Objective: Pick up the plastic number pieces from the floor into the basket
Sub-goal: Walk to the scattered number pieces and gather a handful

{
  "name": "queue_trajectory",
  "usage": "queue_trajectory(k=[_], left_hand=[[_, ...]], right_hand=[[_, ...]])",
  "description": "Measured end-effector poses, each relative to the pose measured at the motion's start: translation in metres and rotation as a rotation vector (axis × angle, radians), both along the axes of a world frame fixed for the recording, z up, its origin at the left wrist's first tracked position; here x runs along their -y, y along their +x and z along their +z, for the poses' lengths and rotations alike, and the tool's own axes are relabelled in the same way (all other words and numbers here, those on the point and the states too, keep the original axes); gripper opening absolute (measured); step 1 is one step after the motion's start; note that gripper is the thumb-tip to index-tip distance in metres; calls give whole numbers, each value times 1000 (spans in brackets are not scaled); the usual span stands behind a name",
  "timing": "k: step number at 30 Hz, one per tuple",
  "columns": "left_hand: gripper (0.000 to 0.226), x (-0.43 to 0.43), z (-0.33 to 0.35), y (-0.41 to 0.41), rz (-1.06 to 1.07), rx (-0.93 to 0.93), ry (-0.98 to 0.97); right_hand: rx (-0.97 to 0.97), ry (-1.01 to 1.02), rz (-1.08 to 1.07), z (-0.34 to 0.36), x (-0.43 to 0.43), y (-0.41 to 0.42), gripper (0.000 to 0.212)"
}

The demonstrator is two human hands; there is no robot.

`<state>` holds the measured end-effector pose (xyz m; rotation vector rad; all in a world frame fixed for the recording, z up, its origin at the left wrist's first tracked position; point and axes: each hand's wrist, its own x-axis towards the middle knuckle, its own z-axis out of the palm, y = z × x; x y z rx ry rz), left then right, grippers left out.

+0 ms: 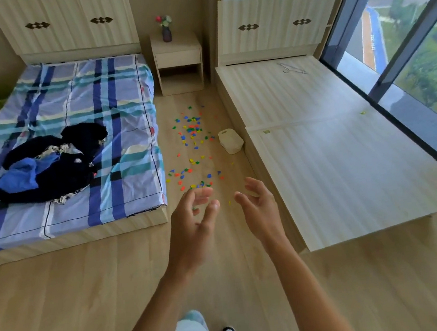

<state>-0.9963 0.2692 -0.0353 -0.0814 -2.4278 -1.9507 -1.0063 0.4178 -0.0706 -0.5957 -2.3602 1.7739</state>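
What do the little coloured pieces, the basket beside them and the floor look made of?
Coloured pieces: likely plastic, bright solid red, blue, yellow, green; finish too small to tell. Basket: probably moulded plastic, smooth cream, rounded corners. Floor: light wood or wood-look laminate, plank seams and grain showing.

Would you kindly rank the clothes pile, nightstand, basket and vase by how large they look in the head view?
1. clothes pile
2. nightstand
3. basket
4. vase; it stands farther from the camera, so its real size against the basket is unsure.
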Motion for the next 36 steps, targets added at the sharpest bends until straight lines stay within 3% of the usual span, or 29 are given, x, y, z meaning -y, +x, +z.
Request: queue_trajectory(k=[12,23,31,36], left_hand=[[20,-51,-55,-266,-15,88,18],[24,-83,-83,-484,-6,174,-25],[28,-138,-136,-604,138,286,-1],[12,-162,-175,-658,255,385,-21]], right_hand=[[81,33,61,-44,-47,-242,38],[188,61,71,-78,-103,-453,44],[281,101,244,-141,-164,-596,41],[387,180,424,-186,-187,-670,43]])
